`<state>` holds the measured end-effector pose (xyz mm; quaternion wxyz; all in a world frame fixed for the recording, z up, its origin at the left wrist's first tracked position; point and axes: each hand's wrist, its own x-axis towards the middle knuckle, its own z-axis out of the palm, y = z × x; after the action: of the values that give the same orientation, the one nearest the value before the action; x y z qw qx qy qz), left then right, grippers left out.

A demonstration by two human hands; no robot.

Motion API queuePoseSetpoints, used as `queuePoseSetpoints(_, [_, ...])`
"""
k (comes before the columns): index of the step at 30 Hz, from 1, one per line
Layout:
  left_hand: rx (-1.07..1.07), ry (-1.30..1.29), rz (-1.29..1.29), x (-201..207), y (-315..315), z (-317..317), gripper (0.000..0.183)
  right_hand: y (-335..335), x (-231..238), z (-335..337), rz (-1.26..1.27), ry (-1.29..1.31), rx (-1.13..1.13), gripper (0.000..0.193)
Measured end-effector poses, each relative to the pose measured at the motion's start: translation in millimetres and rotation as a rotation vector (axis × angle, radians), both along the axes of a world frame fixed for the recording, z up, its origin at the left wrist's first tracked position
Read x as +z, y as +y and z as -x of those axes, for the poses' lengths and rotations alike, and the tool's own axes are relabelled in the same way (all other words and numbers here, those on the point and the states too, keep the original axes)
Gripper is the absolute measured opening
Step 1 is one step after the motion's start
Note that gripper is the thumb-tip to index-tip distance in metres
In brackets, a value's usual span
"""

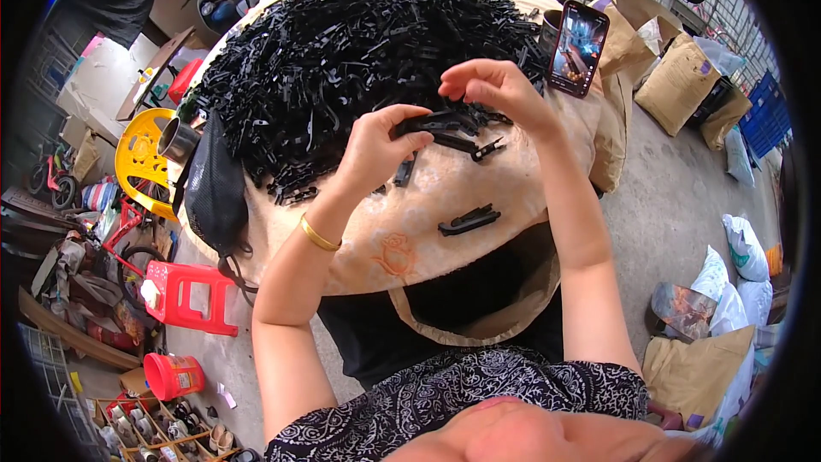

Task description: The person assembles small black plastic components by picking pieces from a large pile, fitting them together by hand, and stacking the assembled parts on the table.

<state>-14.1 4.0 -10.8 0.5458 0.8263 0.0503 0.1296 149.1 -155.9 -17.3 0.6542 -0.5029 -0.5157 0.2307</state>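
Observation:
A big heap of small black plastic parts (368, 43), long and clip-like, covers the far side of a round table with a pale patterned cloth (342, 244). At the heap's near edge, my left hand (379, 147) pinches a long black plastic clip-like piece (436, 124) between thumb and fingers. My right hand (506, 96) hovers just above the far end of that piece, its fingers bent but apart, with nothing visible in them. Below the hands lie a few loose pieces, one with a forked tip (489, 150). A small group of black pieces (469, 221) rests nearer the table's front edge.
A phone (579, 49) with a lit screen stands at the table's right edge. On the left edge are a metal cup (178, 140) and a black mesh bag (215, 188). An open brown sack (479, 334) sits at my lap. A red stool (192, 298) stands left.

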Motion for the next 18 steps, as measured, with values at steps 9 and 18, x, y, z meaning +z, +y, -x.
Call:
queuePoseSetpoints(9, [0.029, -0.038, 0.017, -12.2, 5.1, -4.2, 0.022, 7.8, 1.1, 23.7, 0.295, -0.449, -0.129, 0.023])
queuePoseSetpoints(18, [-0.302, 0.071, -0.547, -4.2, -12.1, 12.2, 0.023, -11.2, -9.8, -14.4, 0.304, -0.415, -0.475, 0.016])
